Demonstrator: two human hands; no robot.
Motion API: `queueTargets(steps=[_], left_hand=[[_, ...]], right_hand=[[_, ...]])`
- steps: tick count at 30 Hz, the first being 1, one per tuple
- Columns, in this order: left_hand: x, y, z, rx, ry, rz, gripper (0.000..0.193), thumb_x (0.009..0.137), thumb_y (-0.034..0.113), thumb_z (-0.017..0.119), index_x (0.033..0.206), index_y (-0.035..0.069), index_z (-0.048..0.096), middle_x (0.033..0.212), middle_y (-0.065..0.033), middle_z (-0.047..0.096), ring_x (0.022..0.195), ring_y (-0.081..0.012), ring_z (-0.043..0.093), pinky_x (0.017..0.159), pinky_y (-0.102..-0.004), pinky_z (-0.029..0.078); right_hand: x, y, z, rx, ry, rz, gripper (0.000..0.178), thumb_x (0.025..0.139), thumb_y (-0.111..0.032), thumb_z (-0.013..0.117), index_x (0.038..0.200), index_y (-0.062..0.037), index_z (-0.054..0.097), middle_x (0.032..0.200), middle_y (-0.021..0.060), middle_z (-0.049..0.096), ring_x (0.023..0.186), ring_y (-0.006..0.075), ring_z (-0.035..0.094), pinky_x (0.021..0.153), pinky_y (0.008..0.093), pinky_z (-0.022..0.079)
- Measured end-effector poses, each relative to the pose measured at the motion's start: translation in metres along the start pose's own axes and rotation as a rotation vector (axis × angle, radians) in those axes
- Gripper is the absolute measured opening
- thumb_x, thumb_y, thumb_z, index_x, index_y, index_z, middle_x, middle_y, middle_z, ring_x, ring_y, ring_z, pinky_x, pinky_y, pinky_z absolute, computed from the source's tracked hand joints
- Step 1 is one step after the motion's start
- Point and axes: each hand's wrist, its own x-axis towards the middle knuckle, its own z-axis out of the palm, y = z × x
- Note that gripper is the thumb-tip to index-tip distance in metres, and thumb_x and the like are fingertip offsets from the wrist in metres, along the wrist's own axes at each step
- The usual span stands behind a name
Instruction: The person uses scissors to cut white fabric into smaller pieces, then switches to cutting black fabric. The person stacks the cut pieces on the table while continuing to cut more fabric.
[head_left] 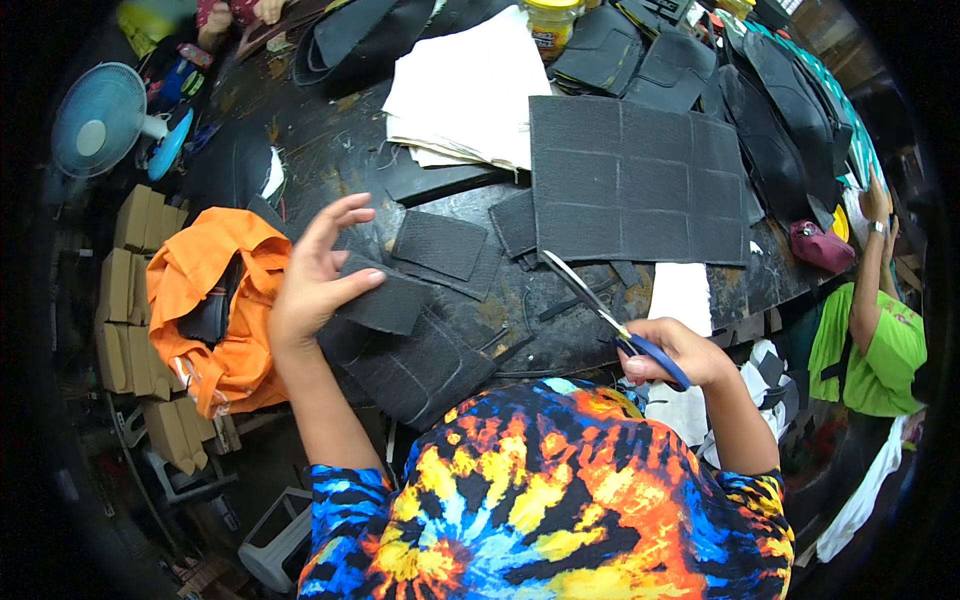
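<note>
We see a dark desk (325,130) with a scuffed, worn surface. On it we find a stack of white sheets (465,80) and, to the right, a large black sheet (640,180) ruled into a grid of pale lines. Between these and the near edge we note overlapping black rectangles (440,243) and thin black strips (575,300). Toward the far side we distinguish a yellow tub (553,28) and black panels (675,70); a maroon pouch (822,247) sits at the right edge.
</note>
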Motion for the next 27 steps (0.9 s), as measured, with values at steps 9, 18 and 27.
queueTargets(steps=[9,18,27], left_hand=[[0.045,-0.014,0.052,0.835,0.289,0.270,0.044,0.076,-0.001,0.074,0.119,0.001,0.063,0.112,-0.0147,0.065,0.103,-0.0250,0.065,0.093,-0.0349,0.050],[0.065,-0.002,0.157,-0.258,-0.129,-0.189,0.066,0.089,0.007,0.071,0.148,0.006,0.041,0.098,-0.0117,0.067,0.091,-0.0150,0.065,0.075,-0.0286,0.055],[0.085,-0.007,0.186,-0.480,-0.159,0.050,0.056,0.079,-0.011,0.070,0.132,-0.001,0.056,0.129,-0.0121,0.057,0.120,-0.0190,0.055,0.103,-0.0309,0.046]], right_hand=[[-0.023,0.053,0.029,0.469,0.248,0.030,0.047,0.099,-0.049,0.055,0.090,-0.0034,0.063,0.079,0.0069,0.066,0.069,0.0121,0.063,0.065,0.0242,0.050],[-0.025,0.049,0.036,0.230,0.401,-0.030,0.023,0.091,-0.023,0.074,0.084,-0.0052,0.061,0.070,-0.0002,0.062,0.062,0.0070,0.058,0.059,0.0224,0.049],[-0.025,0.060,0.045,0.489,0.321,-0.156,0.047,0.094,-0.046,0.065,0.110,-0.0020,0.057,0.098,0.0066,0.061,0.092,0.0145,0.061,0.084,0.0281,0.050]])
